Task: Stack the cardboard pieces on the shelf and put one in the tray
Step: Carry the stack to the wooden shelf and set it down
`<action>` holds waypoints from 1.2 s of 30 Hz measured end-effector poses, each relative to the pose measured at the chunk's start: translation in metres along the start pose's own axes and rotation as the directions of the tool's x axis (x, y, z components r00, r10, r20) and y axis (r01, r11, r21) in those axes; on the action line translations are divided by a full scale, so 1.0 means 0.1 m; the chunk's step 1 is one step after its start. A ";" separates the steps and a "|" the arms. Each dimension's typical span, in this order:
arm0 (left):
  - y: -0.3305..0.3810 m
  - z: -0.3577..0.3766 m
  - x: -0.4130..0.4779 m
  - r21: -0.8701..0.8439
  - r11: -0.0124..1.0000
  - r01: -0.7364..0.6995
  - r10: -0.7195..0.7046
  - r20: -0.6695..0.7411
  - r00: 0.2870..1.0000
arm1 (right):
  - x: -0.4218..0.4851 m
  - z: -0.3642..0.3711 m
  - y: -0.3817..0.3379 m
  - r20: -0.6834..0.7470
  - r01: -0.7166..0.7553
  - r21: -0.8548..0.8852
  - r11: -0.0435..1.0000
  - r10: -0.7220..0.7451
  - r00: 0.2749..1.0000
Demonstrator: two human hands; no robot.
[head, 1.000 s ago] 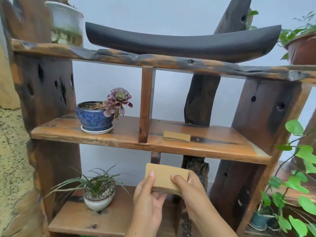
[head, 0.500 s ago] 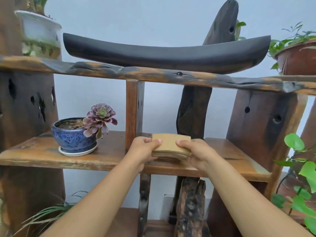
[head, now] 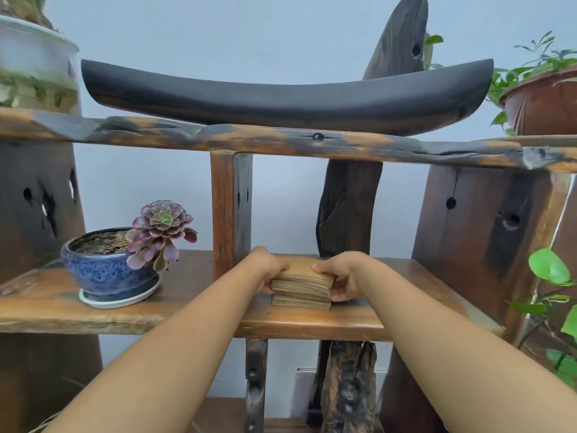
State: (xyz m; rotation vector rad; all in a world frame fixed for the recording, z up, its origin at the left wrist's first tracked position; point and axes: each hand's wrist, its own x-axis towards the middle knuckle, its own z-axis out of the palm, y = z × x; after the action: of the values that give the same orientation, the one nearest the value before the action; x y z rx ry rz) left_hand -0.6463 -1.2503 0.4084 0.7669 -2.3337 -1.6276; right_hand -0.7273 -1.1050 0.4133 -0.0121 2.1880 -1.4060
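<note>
The stack of cardboard pieces [head: 301,287] rests on the middle wooden shelf [head: 312,321], right of the upright post [head: 231,210]. The left hand [head: 268,270] and right hand [head: 342,276] grip its opposite sides. A curved black tray [head: 287,98] sits on the top shelf; a potted succulent [head: 162,229] stands at left.

A stack of thin tan cardboard pieces [head: 301,287] sits flat on the wooden shelf [head: 312,323], just right of its upright post [head: 223,210]. The long dark curved tray [head: 287,98] rests on the board above.
</note>
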 end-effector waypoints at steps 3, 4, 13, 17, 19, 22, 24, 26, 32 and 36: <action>-0.01 0.05 0.05 0.224 0.973 0.054 -0.060 0.024 0.998 | 0.10 0.07 0.03 -0.026 -0.026 -0.087 0.996 0.023 0.999; -0.01 0.05 0.07 0.283 0.956 0.083 -0.094 0.027 0.995 | 0.12 0.07 0.01 -0.045 -0.030 -0.127 0.991 0.025 0.999; 0.19 0.08 0.15 0.356 0.903 0.241 -0.291 0.092 0.952 | 0.10 0.03 -0.18 -0.067 -0.184 -0.325 0.928 0.171 0.983; 0.10 0.16 0.22 0.262 0.917 0.300 -0.323 0.049 0.945 | 0.13 0.01 -0.06 -0.045 -0.184 -0.100 0.978 0.180 0.983; 0.04 0.16 0.21 0.151 0.940 0.307 -0.319 0.059 0.946 | 0.13 0.00 0.00 -0.048 -0.164 -0.070 0.984 0.160 0.986; -0.04 0.13 0.20 -0.059 0.954 0.294 -0.289 0.087 0.953 | 0.12 0.04 0.04 -0.057 -0.102 -0.035 0.994 0.100 0.993; -0.09 0.12 0.17 -0.170 0.951 0.260 -0.251 0.070 0.965 | 0.08 0.08 0.08 -0.065 -0.049 -0.036 0.998 0.047 0.997; -0.12 0.14 0.14 -0.269 0.945 0.187 -0.187 0.024 0.982 | 0.06 0.07 0.13 -0.061 0.022 0.029 0.999 -0.020 0.998; -0.28 0.24 -0.03 -0.406 0.914 0.023 -0.043 -0.039 0.998 | -0.01 0.09 0.39 -0.130 0.233 0.232 0.944 -0.207 0.970; -0.42 0.32 -0.31 -0.517 0.851 -0.089 0.049 -0.090 0.995 | -0.21 0.14 0.60 -0.197 0.338 0.300 0.892 -0.289 0.937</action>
State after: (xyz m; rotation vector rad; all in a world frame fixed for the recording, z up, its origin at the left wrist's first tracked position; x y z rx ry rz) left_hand -0.6217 -1.2193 0.3614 0.5958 -1.7077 -2.0230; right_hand -0.6866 -1.0834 0.3669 -0.1541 2.1037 -2.0035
